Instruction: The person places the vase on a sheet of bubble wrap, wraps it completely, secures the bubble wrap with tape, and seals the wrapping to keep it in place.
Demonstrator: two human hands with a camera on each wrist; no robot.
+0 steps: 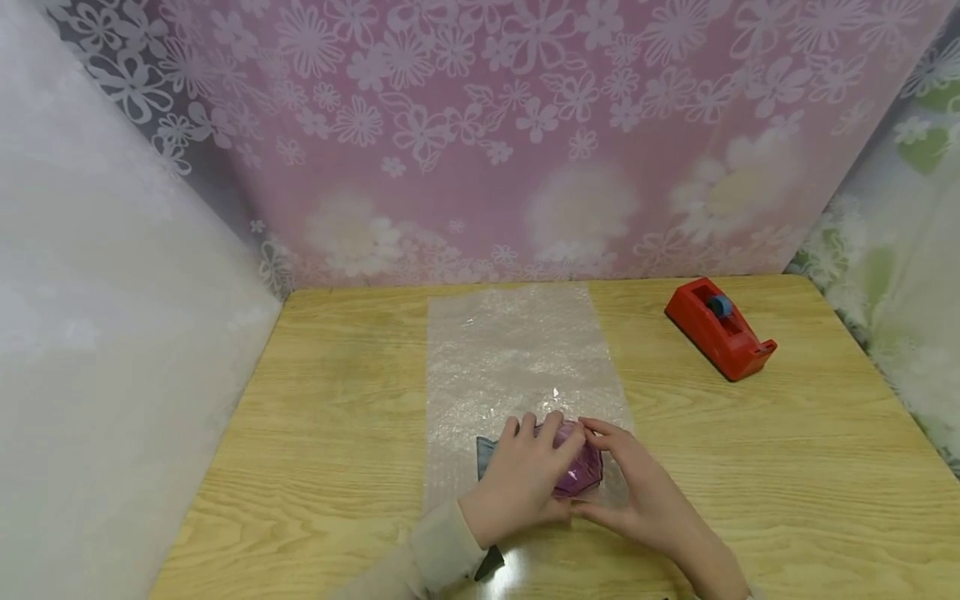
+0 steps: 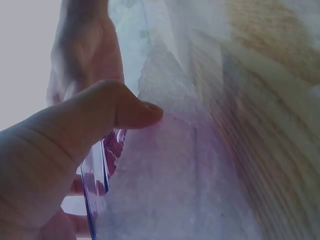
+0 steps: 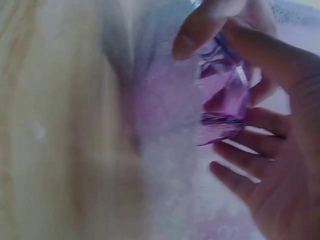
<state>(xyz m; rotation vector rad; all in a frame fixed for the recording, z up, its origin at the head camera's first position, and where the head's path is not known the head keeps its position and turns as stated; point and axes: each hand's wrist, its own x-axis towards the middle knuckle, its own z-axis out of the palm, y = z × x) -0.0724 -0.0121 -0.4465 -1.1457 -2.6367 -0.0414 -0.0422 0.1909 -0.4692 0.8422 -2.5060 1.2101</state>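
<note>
Gripping the faceted purple object (image 1: 588, 473) low over the counter (image 1: 337, 400), left hand (image 1: 527, 482) presses translucent wrap (image 1: 517, 350) against it by thumb, right hand (image 1: 639, 492) curving thumb and fingers round its right side.

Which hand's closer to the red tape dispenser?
Right. The right hand is at the right side of the purple object, apart from the red tape dispenser; the left hand is at the object's left, farther from the dispenser.

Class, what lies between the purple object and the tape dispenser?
In the head view, from the purple object: fingers of the right hand, a strip of translucent wrap, then bare tabletop up to the tape dispenser.
</note>
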